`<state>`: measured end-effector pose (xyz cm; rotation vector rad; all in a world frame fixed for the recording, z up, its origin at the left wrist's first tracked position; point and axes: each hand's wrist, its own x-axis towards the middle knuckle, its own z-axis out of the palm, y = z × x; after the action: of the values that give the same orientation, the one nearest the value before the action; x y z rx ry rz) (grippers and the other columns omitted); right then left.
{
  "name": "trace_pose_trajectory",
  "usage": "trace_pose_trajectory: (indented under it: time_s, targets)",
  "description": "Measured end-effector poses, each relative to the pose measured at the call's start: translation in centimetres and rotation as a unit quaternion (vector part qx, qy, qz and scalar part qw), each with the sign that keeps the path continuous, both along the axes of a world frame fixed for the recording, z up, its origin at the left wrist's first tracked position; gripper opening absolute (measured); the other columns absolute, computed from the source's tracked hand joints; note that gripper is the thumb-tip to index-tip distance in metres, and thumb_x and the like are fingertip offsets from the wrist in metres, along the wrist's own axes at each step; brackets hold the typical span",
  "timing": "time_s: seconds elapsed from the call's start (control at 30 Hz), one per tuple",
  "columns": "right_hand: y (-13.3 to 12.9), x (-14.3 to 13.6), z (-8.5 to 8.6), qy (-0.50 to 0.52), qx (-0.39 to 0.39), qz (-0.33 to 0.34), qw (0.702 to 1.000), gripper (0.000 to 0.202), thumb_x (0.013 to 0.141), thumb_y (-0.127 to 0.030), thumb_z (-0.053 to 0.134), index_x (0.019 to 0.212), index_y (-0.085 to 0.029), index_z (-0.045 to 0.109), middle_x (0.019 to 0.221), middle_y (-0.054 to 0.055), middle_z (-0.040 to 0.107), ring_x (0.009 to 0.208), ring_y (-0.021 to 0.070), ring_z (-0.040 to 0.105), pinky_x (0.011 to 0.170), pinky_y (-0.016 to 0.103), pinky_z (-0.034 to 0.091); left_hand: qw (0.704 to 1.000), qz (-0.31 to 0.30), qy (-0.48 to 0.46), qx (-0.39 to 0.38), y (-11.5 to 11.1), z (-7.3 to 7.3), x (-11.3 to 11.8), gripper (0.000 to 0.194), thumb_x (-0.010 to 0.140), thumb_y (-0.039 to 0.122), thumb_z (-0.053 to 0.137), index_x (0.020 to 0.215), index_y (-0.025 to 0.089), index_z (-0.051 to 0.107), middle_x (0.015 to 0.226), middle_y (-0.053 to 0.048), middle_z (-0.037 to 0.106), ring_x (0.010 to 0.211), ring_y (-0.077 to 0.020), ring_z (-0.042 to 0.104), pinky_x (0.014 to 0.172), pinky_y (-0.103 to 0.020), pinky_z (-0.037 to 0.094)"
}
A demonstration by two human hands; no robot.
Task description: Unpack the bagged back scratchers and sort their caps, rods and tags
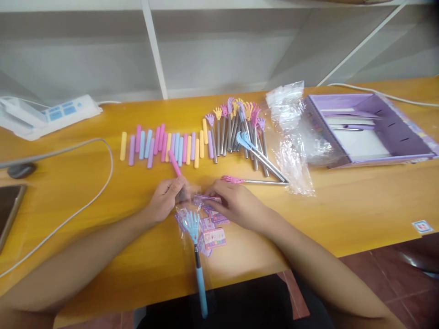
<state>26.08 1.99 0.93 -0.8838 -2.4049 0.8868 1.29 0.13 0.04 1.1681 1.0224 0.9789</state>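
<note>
My left hand is closed around a back scratcher with a pink handle, which points up and away from me. Below the fist its grey part and some clear plastic are blurred. With bent fingers, my right hand grips the edge of a small purple printed card above a loose pile of similar cards. Nearest me lies a blue back scratcher in a clear bag, its handle past the table edge. Just beyond my right hand is a pink-headed back scratcher without a handle sleeve.
Several coloured handle tubes lie in a row beyond my hands, beside a heap of metal-rod back scratchers. Clear plastic bags and a purple box are on the right. On the left are a power strip and cable.
</note>
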Motion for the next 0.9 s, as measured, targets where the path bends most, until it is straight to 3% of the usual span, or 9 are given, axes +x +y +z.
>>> trace_pose_trajectory:
  time_s: [0.2, 0.4, 0.53, 0.67, 0.73, 0.9]
  targets:
    - [-0.2, -0.2, 1.0, 0.068, 0.027, -0.048, 0.996, 0.005, 0.107, -0.023, 0.058, 0.104, -0.02, 0.058, 0.107, 0.007, 0.06, 0.082, 0.0152, 0.055, 0.072, 0.03, 0.047, 1.0, -0.019, 0.001, -0.003, -0.1, -0.1, 0.1, 0.074, 0.097, 0.082, 0.054, 0.065, 0.016, 0.061, 0.061, -0.002, 0.057, 0.056, -0.0123, 0.05, 0.054, -0.025, 0.043]
    - [-0.7, -0.2, 1.8, 0.19, 0.163, -0.133, 0.959, 0.01, 0.101, -0.014, 0.06, 0.102, -0.024, 0.057, 0.086, 0.003, 0.059, 0.074, 0.0178, 0.056, 0.064, 0.032, 0.047, 1.0, -0.015, 0.004, -0.018, -0.2, -0.1, 0.1, 0.077, 0.093, 0.087, 0.054, 0.066, 0.016, 0.062, 0.061, -0.002, 0.057, 0.055, -0.0123, 0.05, 0.052, -0.025, 0.041]
    - [-1.1, 0.2, 1.3, 0.2, 0.214, -0.026, 0.956, 0.019, 0.095, -0.014, 0.067, 0.109, -0.026, 0.061, 0.089, 0.004, 0.068, 0.079, 0.0185, 0.067, 0.066, 0.033, 0.055, 0.999, -0.028, 0.018, -0.006, -0.2, -0.2, 0.0, 0.077, 0.097, 0.085, 0.05, 0.064, 0.016, 0.062, 0.059, -0.001, 0.056, 0.054, -0.0123, 0.048, 0.054, -0.025, 0.041]
    - [-1.6, -0.1, 0.5, 0.166, 0.257, 0.085, 0.948, 0.016, 0.101, -0.02, 0.068, 0.116, -0.024, 0.063, 0.096, 0.004, 0.075, 0.085, 0.015, 0.073, 0.067, 0.028, 0.058, 0.997, -0.071, 0.034, 0.024, -0.3, -0.2, 0.0, 0.075, 0.102, 0.08, 0.044, 0.067, 0.016, 0.063, 0.062, -0.002, 0.058, 0.058, -0.0138, 0.051, 0.058, -0.027, 0.041]
    - [-1.7, -0.4, 0.2, 0.161, 0.258, 0.081, 0.949, 0.016, 0.102, -0.021, 0.069, 0.117, -0.021, 0.063, 0.098, 0.006, 0.076, 0.085, 0.0148, 0.074, 0.066, 0.027, 0.057, 0.993, -0.108, 0.041, 0.038, -0.4, -0.3, -0.1, 0.078, 0.102, 0.083, 0.037, 0.072, 0.016, 0.064, 0.065, -0.003, 0.059, 0.06, -0.0152, 0.052, 0.059, -0.028, 0.041]
    - [-1.6, -0.9, 0.1, 0.191, 0.232, -0.009, 0.954, 0.024, 0.097, -0.012, 0.07, 0.118, -0.023, 0.062, 0.099, 0.007, 0.074, 0.089, 0.0178, 0.073, 0.074, 0.031, 0.062, 0.979, -0.187, 0.043, 0.074, -0.5, -0.3, -0.5, 0.089, 0.096, 0.093, 0.02, 0.084, 0.017, 0.066, 0.073, -0.004, 0.06, 0.064, -0.0183, 0.051, 0.062, -0.031, 0.042]
